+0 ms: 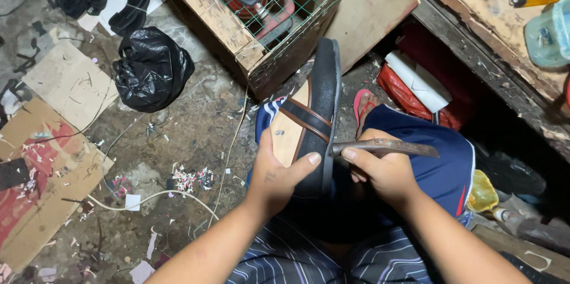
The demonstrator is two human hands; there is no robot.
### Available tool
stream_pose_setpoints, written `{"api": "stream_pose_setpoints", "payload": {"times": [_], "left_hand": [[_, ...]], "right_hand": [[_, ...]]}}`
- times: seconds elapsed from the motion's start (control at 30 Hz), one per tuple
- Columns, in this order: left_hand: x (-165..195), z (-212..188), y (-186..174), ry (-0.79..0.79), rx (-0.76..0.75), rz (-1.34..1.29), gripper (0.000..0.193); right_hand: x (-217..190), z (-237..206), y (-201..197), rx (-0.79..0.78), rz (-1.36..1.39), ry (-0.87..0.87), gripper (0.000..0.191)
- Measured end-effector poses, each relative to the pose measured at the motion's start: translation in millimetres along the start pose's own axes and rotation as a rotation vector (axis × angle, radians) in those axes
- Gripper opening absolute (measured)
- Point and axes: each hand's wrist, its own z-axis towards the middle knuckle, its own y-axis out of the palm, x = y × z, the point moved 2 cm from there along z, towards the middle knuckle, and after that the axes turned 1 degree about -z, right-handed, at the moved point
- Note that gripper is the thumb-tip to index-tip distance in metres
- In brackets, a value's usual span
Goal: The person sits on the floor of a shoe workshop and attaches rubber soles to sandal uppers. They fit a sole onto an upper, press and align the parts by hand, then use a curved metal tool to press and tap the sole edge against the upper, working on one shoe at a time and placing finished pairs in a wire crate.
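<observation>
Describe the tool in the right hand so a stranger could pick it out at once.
Start at the wooden crate with green wire mesh at the top, then drop to the black sandal held upright by the left hand. The right hand presses a knife against the sandal's edge. It is the only flat, rusty-brown metal blade there, pointing right.

Cluttered workshop floor, dimly lit

Grimy concrete floor [178, 135] strewn with scraps, cardboard sheets [65, 82], 1 black plastic bag [151, 70], a wire-topped wooden crate [261, 17], a worn workbench [487, 5].
</observation>
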Motion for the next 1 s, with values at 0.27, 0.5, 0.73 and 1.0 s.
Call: {"api": "stream_pose_setpoints", "payload": {"times": [0.27,0.5,0.73,1.0], "left_hand": [[5,11,-7,-0.043,0.035,0.285,0.076],[3,10,-12,0.029,-0.007,0.242,0.080],[0,16,-14,-0.016,0.016,0.295,0.076],[-8,14,-11,0.060,0.082,0.185,0.064]], "right_hand": [[-28,17,0,-0.009,-0.489,0.001,0.026],[-23,12,9,0.014,-0.282,0.175,0.026],[-45,5,12,-0.044,-0.574,0.063,0.026],[-4,-19,32,0.180,-0.490,-0.196,0.026]]}}
